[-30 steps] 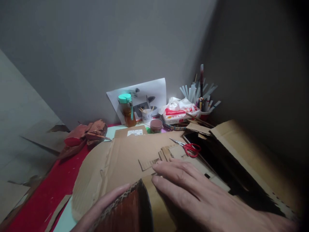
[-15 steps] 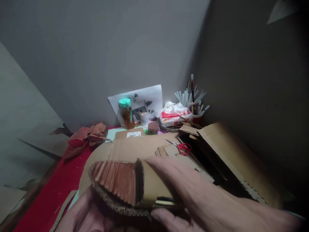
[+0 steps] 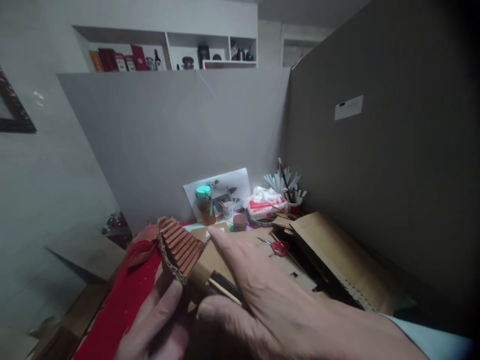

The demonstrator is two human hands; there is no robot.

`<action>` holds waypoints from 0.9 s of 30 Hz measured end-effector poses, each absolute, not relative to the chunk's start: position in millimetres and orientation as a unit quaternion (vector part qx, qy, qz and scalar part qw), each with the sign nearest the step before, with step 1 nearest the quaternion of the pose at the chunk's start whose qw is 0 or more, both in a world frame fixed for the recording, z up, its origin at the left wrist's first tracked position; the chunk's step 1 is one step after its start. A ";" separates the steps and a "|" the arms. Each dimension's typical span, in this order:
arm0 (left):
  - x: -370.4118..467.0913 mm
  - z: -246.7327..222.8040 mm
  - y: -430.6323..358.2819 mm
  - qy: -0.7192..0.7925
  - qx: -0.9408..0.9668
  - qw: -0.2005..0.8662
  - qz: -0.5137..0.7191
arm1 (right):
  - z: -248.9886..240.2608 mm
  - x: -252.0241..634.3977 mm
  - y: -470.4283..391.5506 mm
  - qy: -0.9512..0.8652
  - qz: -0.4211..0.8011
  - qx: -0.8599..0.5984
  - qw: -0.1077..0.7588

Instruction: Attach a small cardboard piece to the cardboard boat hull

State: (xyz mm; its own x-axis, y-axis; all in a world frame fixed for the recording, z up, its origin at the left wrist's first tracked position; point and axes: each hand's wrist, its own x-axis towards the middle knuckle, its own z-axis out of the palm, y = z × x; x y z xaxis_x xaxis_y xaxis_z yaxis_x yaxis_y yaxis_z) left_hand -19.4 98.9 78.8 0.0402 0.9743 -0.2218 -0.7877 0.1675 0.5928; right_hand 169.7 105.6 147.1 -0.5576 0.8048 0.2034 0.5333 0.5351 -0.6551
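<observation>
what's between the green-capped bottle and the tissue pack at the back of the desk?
Head view: between the green-capped bottle and tissue pack sit a small white cup of sticks and a brown-lidded jar.

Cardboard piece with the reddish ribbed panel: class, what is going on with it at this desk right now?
A person holds the cardboard piece in both hands above a cluttered desk. The left hand supports it from below, while the right hand lies over its plain brown side. Beyond it, red-handled scissors lie on flat cardboard sheets, with a green-capped jar and a cup of brushes by the partition.
</observation>
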 end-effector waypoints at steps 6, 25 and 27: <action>-16.9 73.5 104.9 0.283 0.228 0.659 0.659 | 144.1 151.2 110.5 -0.830 0.215 -0.442 0.264; 15.6 80.9 106.0 0.270 0.146 0.693 0.653 | 123.0 126.5 101.6 -0.787 0.256 -0.481 0.290; 13.2 73.0 110.6 0.265 0.160 0.703 0.640 | 126.5 128.3 100.4 -0.789 0.278 -0.468 0.285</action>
